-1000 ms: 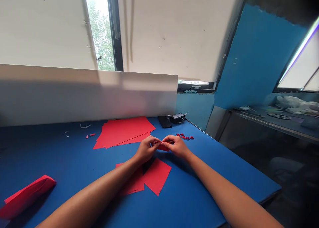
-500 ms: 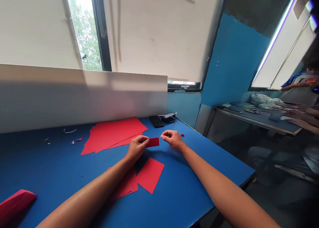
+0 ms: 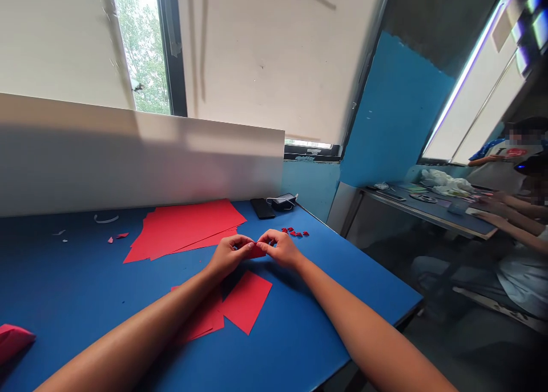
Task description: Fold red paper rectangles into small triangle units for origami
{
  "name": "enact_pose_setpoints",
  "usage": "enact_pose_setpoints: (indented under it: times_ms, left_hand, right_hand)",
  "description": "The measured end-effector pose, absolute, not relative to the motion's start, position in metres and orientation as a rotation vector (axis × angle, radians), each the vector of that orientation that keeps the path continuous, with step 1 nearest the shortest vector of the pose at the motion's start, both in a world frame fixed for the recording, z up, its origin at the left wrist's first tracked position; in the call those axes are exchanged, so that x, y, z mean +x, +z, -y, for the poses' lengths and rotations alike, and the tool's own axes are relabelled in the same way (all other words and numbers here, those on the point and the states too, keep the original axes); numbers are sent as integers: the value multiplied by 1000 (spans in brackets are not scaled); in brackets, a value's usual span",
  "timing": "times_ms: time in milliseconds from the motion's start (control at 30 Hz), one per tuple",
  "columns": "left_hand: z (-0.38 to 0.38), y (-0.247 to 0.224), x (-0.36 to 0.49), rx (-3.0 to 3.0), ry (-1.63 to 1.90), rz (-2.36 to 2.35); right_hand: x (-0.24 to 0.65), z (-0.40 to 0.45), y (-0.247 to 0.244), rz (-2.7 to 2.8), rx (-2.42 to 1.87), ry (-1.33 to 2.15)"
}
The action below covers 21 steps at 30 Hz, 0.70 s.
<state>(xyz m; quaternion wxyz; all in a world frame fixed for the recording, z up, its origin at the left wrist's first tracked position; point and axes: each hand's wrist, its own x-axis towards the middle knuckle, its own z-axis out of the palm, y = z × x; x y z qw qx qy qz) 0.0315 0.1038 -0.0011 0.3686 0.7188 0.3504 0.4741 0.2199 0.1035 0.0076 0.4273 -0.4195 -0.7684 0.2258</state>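
Note:
Between my two hands is a small folded red paper strip (image 3: 257, 251). My left hand (image 3: 231, 254) pinches its left end, fingers closed. The fingertips of my right hand (image 3: 279, 248) are closed on its upper right part. Below the hands, a square red sheet (image 3: 248, 302) lies on the blue table (image 3: 299, 323), with more red sheets (image 3: 208, 318) partly hidden under my left forearm. Several small folded red pieces (image 3: 295, 232) lie just beyond my right hand.
Large red sheets (image 3: 188, 223) lie behind my left hand. A black phone (image 3: 262, 209) and a black device with a cable (image 3: 285, 202) stand at the back edge. A red paper object (image 3: 15, 342) is at far left. People sit at another table (image 3: 432, 209) on the right.
My right hand has moved left and now grips the strip beside my left hand. The view has shifted slightly, and several small red pieces formerly hidden by my right hand now show.

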Motion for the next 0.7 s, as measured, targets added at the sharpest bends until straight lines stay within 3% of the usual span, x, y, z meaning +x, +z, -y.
enact_pose_setpoints:
  times_ms: [700]
  left_hand:
    - [-110, -6, 31, 1773, 1270, -950]
  right_hand:
    - [232, -112, 10, 1700, -1121, 683]
